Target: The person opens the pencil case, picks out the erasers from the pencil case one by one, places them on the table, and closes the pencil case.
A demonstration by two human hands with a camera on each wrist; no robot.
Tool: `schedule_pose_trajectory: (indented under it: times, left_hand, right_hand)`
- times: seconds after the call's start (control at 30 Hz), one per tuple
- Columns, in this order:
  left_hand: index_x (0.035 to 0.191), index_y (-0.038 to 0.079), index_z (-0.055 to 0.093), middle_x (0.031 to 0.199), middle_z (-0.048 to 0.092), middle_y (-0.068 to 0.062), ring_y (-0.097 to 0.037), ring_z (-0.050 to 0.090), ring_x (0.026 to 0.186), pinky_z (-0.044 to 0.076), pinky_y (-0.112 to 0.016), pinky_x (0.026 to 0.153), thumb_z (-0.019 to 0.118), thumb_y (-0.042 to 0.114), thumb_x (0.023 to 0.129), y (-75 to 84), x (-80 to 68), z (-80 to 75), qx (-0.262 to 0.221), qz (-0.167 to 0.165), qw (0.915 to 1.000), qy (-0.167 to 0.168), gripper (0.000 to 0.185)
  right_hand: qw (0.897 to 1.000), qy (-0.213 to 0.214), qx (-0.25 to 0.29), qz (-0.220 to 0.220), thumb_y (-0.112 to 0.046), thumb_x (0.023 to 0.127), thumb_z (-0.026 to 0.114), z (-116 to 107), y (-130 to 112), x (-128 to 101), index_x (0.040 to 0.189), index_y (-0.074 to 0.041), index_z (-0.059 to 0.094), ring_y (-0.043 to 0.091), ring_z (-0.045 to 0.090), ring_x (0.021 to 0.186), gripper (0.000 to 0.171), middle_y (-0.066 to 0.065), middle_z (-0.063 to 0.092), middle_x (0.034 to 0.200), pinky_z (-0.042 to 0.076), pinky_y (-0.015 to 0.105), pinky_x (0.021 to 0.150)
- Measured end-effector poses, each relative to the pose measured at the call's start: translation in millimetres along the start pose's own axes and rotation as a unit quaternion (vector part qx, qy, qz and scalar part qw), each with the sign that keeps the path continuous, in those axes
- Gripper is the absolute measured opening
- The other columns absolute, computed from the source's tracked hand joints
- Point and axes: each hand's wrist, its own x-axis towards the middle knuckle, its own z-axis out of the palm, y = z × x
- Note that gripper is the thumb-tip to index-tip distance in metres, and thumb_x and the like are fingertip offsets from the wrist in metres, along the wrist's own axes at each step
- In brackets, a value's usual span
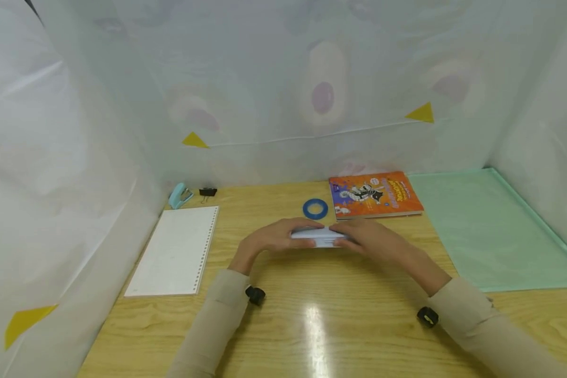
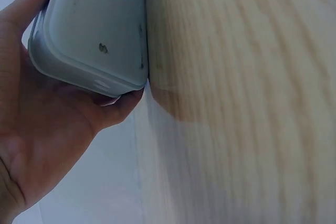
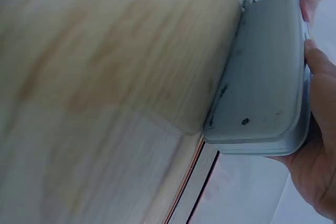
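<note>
Both hands are gripping a grey-white case at the table's centre, just in front of the tape roll. Left hand is wrapping the case's left end w/ thumb and fingers curled round it; right hand is doing the same on the right end. In the left wrist view the case is sitting in the palm, one edge touching the wood. Right wrist view: the case is resting edge-on against the table, fingers curling over its far side.

An orange book is lying just beyond the right hand, next to a green mat on the right. A spiral notebook is lying well to the left, w/ a blue stapler and a black binder clip behind it, near the white sheeting around the table.
</note>
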Motion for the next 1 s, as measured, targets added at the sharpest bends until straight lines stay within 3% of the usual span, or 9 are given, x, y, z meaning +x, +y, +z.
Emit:
schedule_pose_trajectory:
  times: [0.17, 0.3, 0.37, 0.5, 0.63, 0.77, 0.87, 1.0]
  left_hand:
    - [0.153, 0.032, 0.052, 0.153, 0.052, 0.004, -0.014, 0.053, 0.130, 0.042, -0.040, 0.110, 0.060, 0.057, 0.101, -2.1, 2.0, -0.7, -0.007, 0.009, 0.9999, 0.010, 0.058]
    - [0.151, 0.033, 0.055, 0.149, 0.055, 0.005, -0.012, 0.056, 0.123, 0.045, -0.038, 0.106, 0.061, 0.058, 0.100, -2.8, 2.7, -1.9, -0.016, 0.003, 0.9997, 0.017, 0.057]
    - [0.151, 0.032, 0.055, 0.148, 0.056, 0.005, -0.011, 0.057, 0.120, 0.046, -0.037, 0.103, 0.063, 0.056, 0.100, -2.7, 2.4, -2.2, -0.016, 0.004, 0.9998, 0.014, 0.057]
    - [0.152, 0.031, 0.054, 0.149, 0.055, 0.004, -0.013, 0.057, 0.118, 0.047, -0.036, 0.098, 0.069, 0.052, 0.097, -0.8, 0.6, -0.9, -0.001, 0.002, 1.0000, 0.008, 0.061]
    - [0.154, 0.032, 0.050, 0.155, 0.046, 0.003, -0.015, 0.050, 0.129, 0.043, -0.038, 0.106, 0.076, 0.052, 0.092, 5.2, 0.8, 4.9, 0.034, 0.001, 0.9994, -0.001, 0.070]
    - [0.158, 0.032, 0.042, 0.163, 0.034, -0.002, -0.022, 0.039, 0.144, 0.034, -0.043, 0.117, 0.082, 0.050, 0.088, 13.8, 2.7, 12.6, 0.087, 0.007, 0.9961, -0.012, 0.083]
    - [0.161, 0.032, 0.037, 0.165, 0.030, -0.004, -0.029, 0.037, 0.145, 0.033, -0.047, 0.117, 0.086, 0.044, 0.085, 20.0, 1.6, 17.2, 0.122, 0.001, 0.9925, -0.013, 0.091]
    - [0.162, 0.031, 0.034, 0.164, 0.031, -0.005, -0.032, 0.039, 0.141, 0.034, -0.050, 0.116, 0.089, 0.039, 0.083, 25.6, -2.8, 21.2, 0.148, -0.013, 0.9888, -0.011, 0.097]
  right_hand:
    - [0.993, 0.036, -0.093, -0.062, -0.025, 0.106, 0.061, 4.6, 1.3, 2.6, 0.131, 0.001, 0.064, 0.040, 0.067, 0.115, 0.036, 0.017, 0.072, 0.121, 0.054, 0.053, 0.095]
    - [0.989, 0.045, -0.120, -0.072, -0.021, 0.106, 0.060, 5.6, 1.9, 4.8, 0.128, 0.000, 0.062, 0.036, 0.069, 0.108, 0.030, 0.015, 0.072, 0.115, 0.056, 0.050, 0.090]
    - [0.993, 0.034, -0.101, -0.059, -0.024, 0.107, 0.059, 4.7, 1.7, 4.0, 0.130, 0.000, 0.063, 0.037, 0.068, 0.112, 0.033, 0.016, 0.072, 0.119, 0.055, 0.051, 0.092]
    - [1.000, -0.009, -0.002, -0.007, -0.035, 0.106, 0.060, -0.3, 6.5, -1.5, 0.140, -0.006, 0.064, 0.033, 0.065, 0.121, 0.045, 0.013, 0.069, 0.132, 0.052, 0.052, 0.098]
    - [0.994, -0.042, 0.092, 0.034, -0.037, 0.097, 0.073, -8.0, 17.1, -10.4, 0.144, -0.010, 0.063, 0.029, 0.063, 0.124, 0.054, 0.010, 0.066, 0.139, 0.050, 0.051, 0.101]
    - [0.991, -0.068, 0.110, 0.046, -0.030, 0.088, 0.084, -13.9, 23.0, -18.0, 0.146, -0.006, 0.059, 0.042, 0.053, 0.136, 0.068, 0.016, 0.057, 0.149, 0.042, 0.059, 0.109]
    - [0.991, -0.084, 0.099, 0.043, -0.028, 0.086, 0.087, -15.6, 21.9, -20.1, 0.148, -0.004, 0.056, 0.050, 0.042, 0.142, 0.073, 0.019, 0.049, 0.155, 0.038, 0.063, 0.111]
    - [0.991, -0.092, 0.090, 0.032, -0.024, 0.086, 0.087, -15.9, 17.9, -20.1, 0.148, -0.003, 0.055, 0.052, 0.041, 0.141, 0.073, 0.020, 0.046, 0.157, 0.039, 0.063, 0.109]
